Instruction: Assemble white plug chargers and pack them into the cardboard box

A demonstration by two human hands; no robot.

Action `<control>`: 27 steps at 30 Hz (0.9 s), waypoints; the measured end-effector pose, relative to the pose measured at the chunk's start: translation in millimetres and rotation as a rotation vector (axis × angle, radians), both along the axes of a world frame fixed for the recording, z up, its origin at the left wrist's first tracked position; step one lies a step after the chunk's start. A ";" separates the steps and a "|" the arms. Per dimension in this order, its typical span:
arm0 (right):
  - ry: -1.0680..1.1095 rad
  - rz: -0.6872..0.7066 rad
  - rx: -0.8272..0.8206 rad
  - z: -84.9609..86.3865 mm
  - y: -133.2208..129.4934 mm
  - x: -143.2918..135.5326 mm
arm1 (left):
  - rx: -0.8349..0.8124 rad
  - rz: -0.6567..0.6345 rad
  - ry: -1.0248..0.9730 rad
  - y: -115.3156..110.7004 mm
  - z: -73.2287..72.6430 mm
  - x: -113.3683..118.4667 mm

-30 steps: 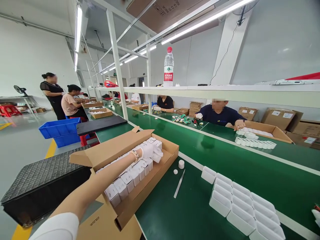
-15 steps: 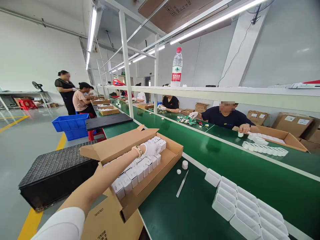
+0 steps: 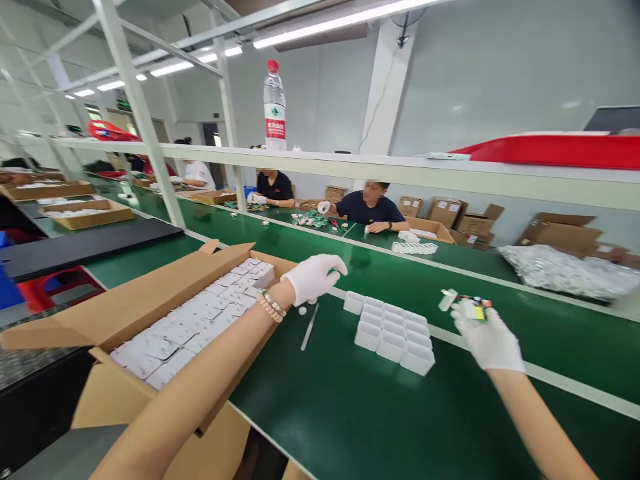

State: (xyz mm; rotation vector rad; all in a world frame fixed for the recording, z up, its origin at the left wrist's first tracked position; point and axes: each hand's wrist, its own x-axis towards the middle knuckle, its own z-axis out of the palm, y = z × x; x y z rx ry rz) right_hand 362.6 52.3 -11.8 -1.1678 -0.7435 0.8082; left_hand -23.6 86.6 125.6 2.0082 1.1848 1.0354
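Observation:
My left hand [image 3: 316, 277], in a white glove with a beaded bracelet at the wrist, hovers over the green bench just past the carton's end. Its fingers are parted and curved, with nothing between them. Rows of white charger-like blocks with pins [image 3: 185, 330] fill the cardboard carton [image 3: 155, 283]. At right my gloved right hand [image 3: 493, 343] grips a small circuit board [image 3: 477, 311] with a yellow part. A white plastic piece [image 3: 449, 299] shows at those fingertips; whether it is attached cannot be made out. Open white housings [image 3: 393, 327] stand grouped between my hands.
Tweezers [image 3: 310, 327] and a small white cap [image 3: 303, 311] lie on the bench [image 3: 320, 413]. A shelf [image 3: 350, 159] bearing a water bottle [image 3: 275, 110] spans above. Across the bench, a co-worker [image 3: 373, 205] sits near green boards [image 3: 310, 219]. Plastic bags [image 3: 570, 270] lie at right.
My left hand has left the carton and moved right, over the bench. The view has swung right, and my right hand with the circuit board has come into sight.

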 end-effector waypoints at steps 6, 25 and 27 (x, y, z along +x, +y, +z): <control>0.224 0.364 -0.043 11.8 -74.2 -82.5 | -0.031 -0.269 -0.068 -41.9 -34.9 58.6; 0.604 0.750 -0.016 1.6 -124.5 -152.4 | -0.465 -0.515 -0.496 -87.5 -118.1 100.2; 0.340 0.708 -0.061 -3.7 -126.0 -148.6 | -0.596 -0.559 -0.645 -85.4 -112.9 96.6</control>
